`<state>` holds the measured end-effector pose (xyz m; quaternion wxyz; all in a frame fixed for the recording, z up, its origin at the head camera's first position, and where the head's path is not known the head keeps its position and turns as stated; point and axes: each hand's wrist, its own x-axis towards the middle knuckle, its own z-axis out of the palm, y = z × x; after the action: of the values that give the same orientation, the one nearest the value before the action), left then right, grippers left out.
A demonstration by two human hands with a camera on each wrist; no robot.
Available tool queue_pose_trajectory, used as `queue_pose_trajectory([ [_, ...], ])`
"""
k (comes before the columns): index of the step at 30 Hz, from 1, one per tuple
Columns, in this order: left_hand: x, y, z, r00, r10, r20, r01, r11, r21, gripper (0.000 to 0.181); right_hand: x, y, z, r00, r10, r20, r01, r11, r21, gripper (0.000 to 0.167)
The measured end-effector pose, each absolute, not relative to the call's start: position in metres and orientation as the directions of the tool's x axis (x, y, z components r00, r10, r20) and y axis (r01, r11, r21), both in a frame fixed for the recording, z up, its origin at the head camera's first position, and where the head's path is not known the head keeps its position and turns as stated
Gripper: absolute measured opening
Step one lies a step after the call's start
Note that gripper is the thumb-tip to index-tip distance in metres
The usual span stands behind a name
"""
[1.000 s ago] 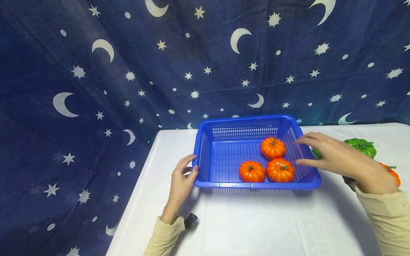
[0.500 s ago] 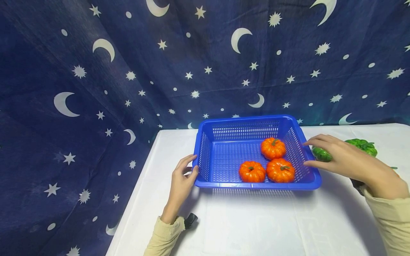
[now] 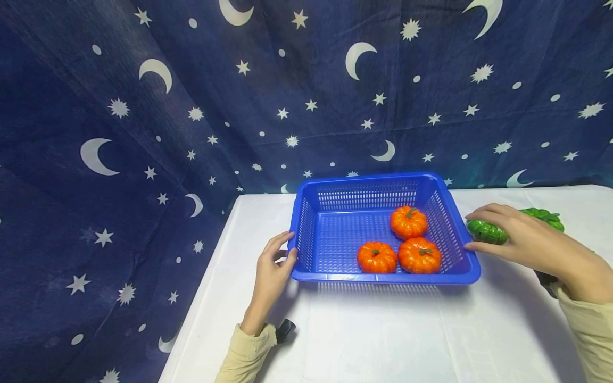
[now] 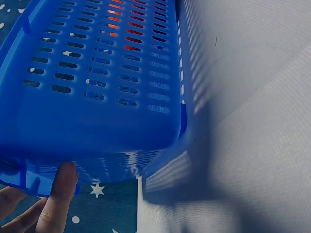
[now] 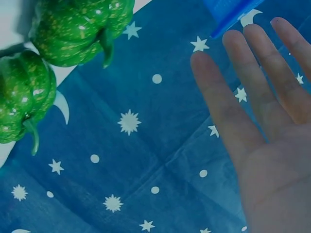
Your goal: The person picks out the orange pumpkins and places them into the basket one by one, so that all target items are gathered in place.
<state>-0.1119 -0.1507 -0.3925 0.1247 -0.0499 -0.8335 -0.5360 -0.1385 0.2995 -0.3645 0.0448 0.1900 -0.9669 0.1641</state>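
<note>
Head camera, and the blue plastic basket (image 3: 375, 277) sits on the white tablecloth (image 3: 373, 330), three orange pumpkins in it: a rear pumpkin (image 3: 407, 223), a front-right pumpkin (image 3: 419, 257) just beside it, and a front-middle pumpkin (image 3: 377, 258) along the near wall. At the left end, the left hand (image 3: 272, 266) has fingers and thumb bent, pinching the rim! Left wrist camera: thumb (image 4: 59, 196) up against the blue lip, orange flashing through the slots. Across at the other end, the right hand (image 3: 527, 238) hangs with fingers long and thumb apart, gripping nothing, tips right by the basket's right rim; whether they touch, I cannot tell. Through that gap shows one green pumpkin (image 3: 487, 232), and another green pumpkin (image 3: 545, 215) peeks out beyond the hand. Right wrist camera has both, ribbed and yellow-flecked, apart from those spread fingers. Behind it all hangs a dark blue moon-and-star cloth (image 3: 330, 69).
</note>
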Motion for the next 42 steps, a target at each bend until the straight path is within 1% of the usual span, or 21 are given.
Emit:
queue_pose_trajectory([
  [4,-0.112,-0.151,-0.392,-0.965,-0.050,0.259,0.215,0.422,0.881,0.035,-0.138,0.305,-0.367,-0.913,-0.362,0.186,-0.404,0.866,-0.295,0.056],
  [12,-0.112,-0.151,-0.392,-0.961,-0.048,0.271,0.225,0.425,0.876,0.034,-0.137,0.316,-0.372,-0.908,-0.356,0.221,-0.407,0.872,-0.272,0.058],
  [18,-0.112,-0.150,-0.392,-0.964,-0.049,0.262,0.217,0.426,0.878,0.034,-0.136,0.322,-0.376,-0.934,-0.319,0.159,-0.353,0.893,-0.279,0.061],
  [21,-0.112,-0.150,-0.392,-0.964,-0.051,0.262,0.217,0.424,0.879,0.034,-0.137,0.327,-0.379,-0.941,-0.304,0.150,-0.335,0.897,-0.287,0.061],
  [28,-0.127,-0.162,-0.425,-0.963,-0.053,0.265,0.220,0.416,0.882,0.035,-0.134,0.337,-0.385,-0.943,-0.288,0.165,-0.325,0.902,-0.283,0.062],
  [31,-0.127,-0.159,-0.422,-0.966,-0.064,0.251,0.202,0.418,0.886,0.036,-0.133,0.341,-0.388,-0.938,-0.292,0.190,-0.336,0.901,-0.273,0.060],
  [36,-0.128,-0.161,-0.425,-0.964,-0.064,0.256,0.208,0.410,0.888,0.036,-0.129,0.349,-0.392,-0.929,-0.295,0.222,-0.346,0.905,-0.247,0.058],
  [42,-0.128,-0.165,-0.430,-0.958,-0.048,0.283,0.240,0.406,0.882,0.035,-0.128,0.356,-0.398,-0.946,-0.259,0.196,-0.302,0.923,-0.236,0.058],
])
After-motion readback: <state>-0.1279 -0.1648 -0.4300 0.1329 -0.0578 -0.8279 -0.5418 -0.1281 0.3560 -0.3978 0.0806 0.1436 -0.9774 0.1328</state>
